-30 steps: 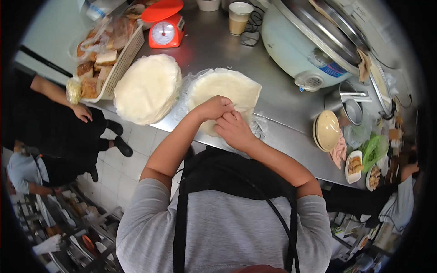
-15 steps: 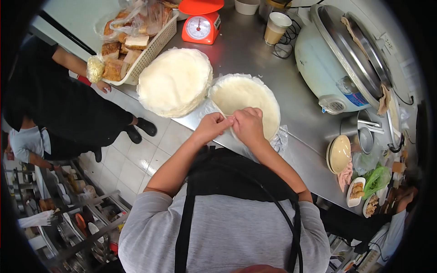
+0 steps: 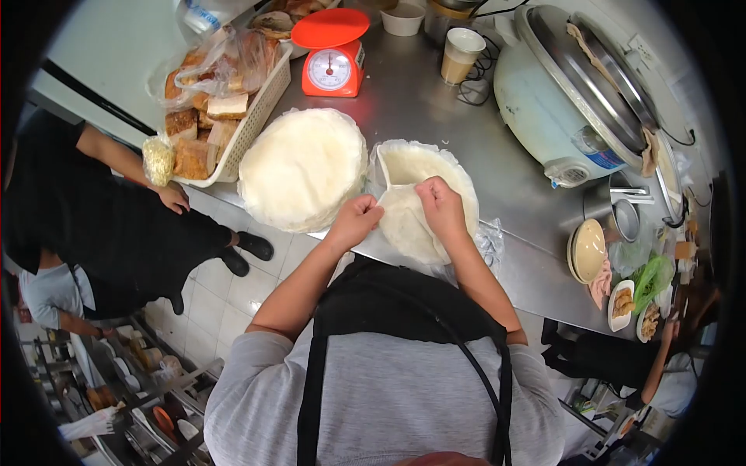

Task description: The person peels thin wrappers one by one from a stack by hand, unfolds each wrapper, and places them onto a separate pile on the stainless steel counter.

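Observation:
Two round stacks of thin, pale wrappers lie on the steel counter. By the left stack of wrappers [image 3: 303, 167], my left hand [image 3: 355, 222] is closed in a pinch on the edge of a single thin wrapper [image 3: 406, 221]. My right hand [image 3: 441, 208] pinches the same wrapper farther along its edge. Raised between both hands, this sheet covers the near part of the right stack of wrappers [image 3: 423, 161], and its lower side still overlaps the stack. Clear plastic wrap [image 3: 489, 242] shows beneath the right stack.
A basket of bread-like browned chunks [image 3: 252, 128] and a red scale [image 3: 332, 68] stand at the back left. A paper cup [image 3: 461, 56] and a large cooker [image 3: 567, 109] are at the back right, near bowls [image 3: 588, 250] and small dishes [image 3: 622, 305]. A co-worker [image 3: 101, 202] stands left.
My hands have moved apart from being together, stretching the wrapper's edge between them and lifting it off the right stack. The view has shifted slightly.

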### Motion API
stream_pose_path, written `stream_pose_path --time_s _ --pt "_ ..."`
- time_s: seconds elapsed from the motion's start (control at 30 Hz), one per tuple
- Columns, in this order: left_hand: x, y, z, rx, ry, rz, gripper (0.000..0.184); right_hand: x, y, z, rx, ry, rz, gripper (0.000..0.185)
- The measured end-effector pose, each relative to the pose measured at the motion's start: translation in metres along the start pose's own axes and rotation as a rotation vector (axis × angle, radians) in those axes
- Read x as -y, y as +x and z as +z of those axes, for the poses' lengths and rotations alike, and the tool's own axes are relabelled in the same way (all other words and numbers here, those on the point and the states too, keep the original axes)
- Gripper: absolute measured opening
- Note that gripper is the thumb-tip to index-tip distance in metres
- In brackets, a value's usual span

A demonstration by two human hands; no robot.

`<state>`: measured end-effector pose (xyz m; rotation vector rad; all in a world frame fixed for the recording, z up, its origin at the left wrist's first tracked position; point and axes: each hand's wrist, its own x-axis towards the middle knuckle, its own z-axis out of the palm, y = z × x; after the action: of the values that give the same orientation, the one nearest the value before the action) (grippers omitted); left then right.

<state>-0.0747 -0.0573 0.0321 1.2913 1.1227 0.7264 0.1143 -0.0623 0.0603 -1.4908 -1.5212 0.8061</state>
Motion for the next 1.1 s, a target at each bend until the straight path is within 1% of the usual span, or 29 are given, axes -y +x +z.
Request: stream_pose_path --time_s 0.03,0.13,0.17,0.27,0.3,0.37,0.47,0.57,0.67,0.77,0.87,0.9,1.0,1.07,1.1 --pt "0.003 0.004 -0.003 0.003 0.062 0.006 0.009 -0.001 -0.001 0.004 0.011 0.038 -0.002 0.015" --pt "0.007 0.019 -0.008 -0.038 0.23 0.068 0.008 0.002 -0.01 0.016 0.082 0.023 -0.165 0.014" --pt "0.008 0.025 -0.007 -0.058 0.283 0.097 0.011 0.004 -0.013 0.019 0.143 0.04 -0.131 0.013" --pt "0.002 0.031 -0.002 -0.068 0.131 0.189 0.018 0.007 -0.018 0.023 0.179 0.032 -0.112 0.013" --pt "0.0 0.03 0.0 -0.108 0.215 0.256 0.016 0.006 -0.018 0.024 0.115 0.026 -0.113 0.013" --pt "-0.003 0.026 0.002 -0.189 0.383 0.389 0.013 -0.002 -0.011 0.021 0.022 0.023 -0.046 0.013" --pt "-0.004 0.023 -0.004 -0.139 0.42 0.247 0.011 -0.002 -0.001 0.009 -0.092 0.016 0.015 0.013" --pt "-0.013 0.02 -0.009 -0.113 0.408 0.164 0.01 -0.004 0.007 0.001 -0.162 0.03 0.061 0.014" --pt "-0.005 0.025 -0.013 -0.056 0.33 0.14 0.009 -0.013 0.012 -0.002 -0.074 -0.105 0.1 0.015" --pt "0.003 0.028 -0.011 -0.036 0.283 0.253 0.01 0.012 0.009 0.001 0.073 -0.409 0.099 0.021" --pt "-0.01 0.022 -0.01 0.021 0.322 0.246 0.011 0.022 0.011 0.017 0.061 -0.356 -0.09 0.025" --pt "-0.011 0.021 -0.01 0.019 0.314 0.249 0.011 0.024 0.014 0.022 0.094 -0.331 -0.078 0.024" --pt "-0.012 0.018 -0.012 -0.008 0.322 0.227 0.011 0.014 0.027 0.033 0.226 -0.44 -0.068 0.023" --pt "-0.014 0.019 -0.014 -0.045 0.367 0.175 0.011 0.017 0.028 0.037 0.249 -0.351 0.013 0.021" --pt "-0.014 0.021 -0.014 -0.068 0.328 0.194 0.013 0.018 0.027 0.038 0.263 -0.309 0.053 0.02"
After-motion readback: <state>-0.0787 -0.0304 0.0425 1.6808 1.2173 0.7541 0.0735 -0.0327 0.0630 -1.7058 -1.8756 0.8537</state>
